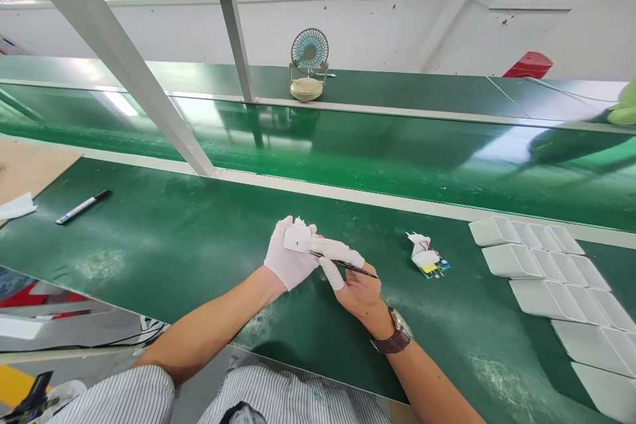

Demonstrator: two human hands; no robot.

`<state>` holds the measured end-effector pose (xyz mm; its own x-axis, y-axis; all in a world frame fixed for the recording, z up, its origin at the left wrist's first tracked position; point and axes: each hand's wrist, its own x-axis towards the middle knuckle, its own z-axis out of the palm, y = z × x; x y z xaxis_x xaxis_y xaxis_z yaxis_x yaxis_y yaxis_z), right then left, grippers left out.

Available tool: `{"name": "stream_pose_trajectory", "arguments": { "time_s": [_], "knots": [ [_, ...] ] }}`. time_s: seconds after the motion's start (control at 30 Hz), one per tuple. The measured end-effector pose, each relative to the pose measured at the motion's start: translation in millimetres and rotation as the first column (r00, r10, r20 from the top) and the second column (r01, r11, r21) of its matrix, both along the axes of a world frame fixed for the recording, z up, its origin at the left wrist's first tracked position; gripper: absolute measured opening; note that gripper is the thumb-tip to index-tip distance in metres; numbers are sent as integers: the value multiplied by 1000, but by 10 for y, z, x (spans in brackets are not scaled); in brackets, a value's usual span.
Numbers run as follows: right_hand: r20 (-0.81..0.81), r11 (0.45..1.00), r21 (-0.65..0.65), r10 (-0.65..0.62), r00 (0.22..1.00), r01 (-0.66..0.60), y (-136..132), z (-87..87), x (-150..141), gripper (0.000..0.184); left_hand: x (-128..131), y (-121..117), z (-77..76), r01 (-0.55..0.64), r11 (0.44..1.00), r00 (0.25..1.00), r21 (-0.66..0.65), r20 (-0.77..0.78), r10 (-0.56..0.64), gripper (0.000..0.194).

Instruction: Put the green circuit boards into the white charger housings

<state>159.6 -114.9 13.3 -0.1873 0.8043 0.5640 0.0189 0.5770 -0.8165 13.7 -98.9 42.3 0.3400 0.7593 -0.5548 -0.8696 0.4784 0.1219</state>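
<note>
While both hands meet above the near green bench, the grips read as follows.

Left hand: the left hand (288, 258), in a white glove, is closed around a small white plastic housing (297, 237), pinching it between thumb and fingers and lifting it clear of the bench, seemingly so that its open side faces the tool.

Right hand: the right hand (355, 281), with white cots on the fingertips only, is closed in a pen-like grip on thin dark tweezers (342, 265); whether the tips clamp anything cannot be told.

Tool and part: the tweezers' tip end reaches the underside of the housing, the handle pointing back over the right hand, an angle that looks suited to fine work inside the part.

Where the part is: held in the air above the dark green bench surface (163, 245), just in front of the person's chest, touching only the left hand and the tweezers.

Nearby to the right: a small green circuit board with white parts and coloured wires (427, 257) lies on the bench, near the right hand but apart from it.

Farther right: rows of white rectangular plastic shells (541, 271) lie side by side.

Left side: a black-and-white marker pen (82, 206) lies well apart.

Beyond: a glossy green conveyor belt (348, 152), then a small beige desk fan (308, 65) on the far shelf.

In the way: nothing lies between the hands and the board; a slanted grey frame post (129, 73) crosses the view to the left.
</note>
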Motion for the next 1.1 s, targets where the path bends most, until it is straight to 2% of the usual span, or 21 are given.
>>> {"name": "stream_pose_trajectory", "arguments": {
  "time_s": [0.2,0.4,0.57,0.73,0.97,1.1],
  "knots": [
    [-3,1000,15,-5,1000,6,-4,10,-26,24,-4,-27,17,35,999,998,19,44,-36,38],
    [-29,999,2,42,999,-42,-7,22,-28,28,-5,-31,0,31,999,998,15,61,-32,36],
    [-18,1000,5,27,999,-27,0,-40,-17,27,-8,-22,-32,5,1000,997,8,74,-6,34],
    [14,1000,18,-26,1000,26,10,-101,-9,26,9,-9,-14,-14,999,999,-34,40,15,43],
    [46,998,-7,-62,997,62,20,-48,-5,22,36,8,-10,-111,991,993,-73,21,113,44],
    [41,998,-13,-66,997,66,24,-40,0,21,41,10,-42,-114,991,993,-69,8,115,46]
  ]
}}
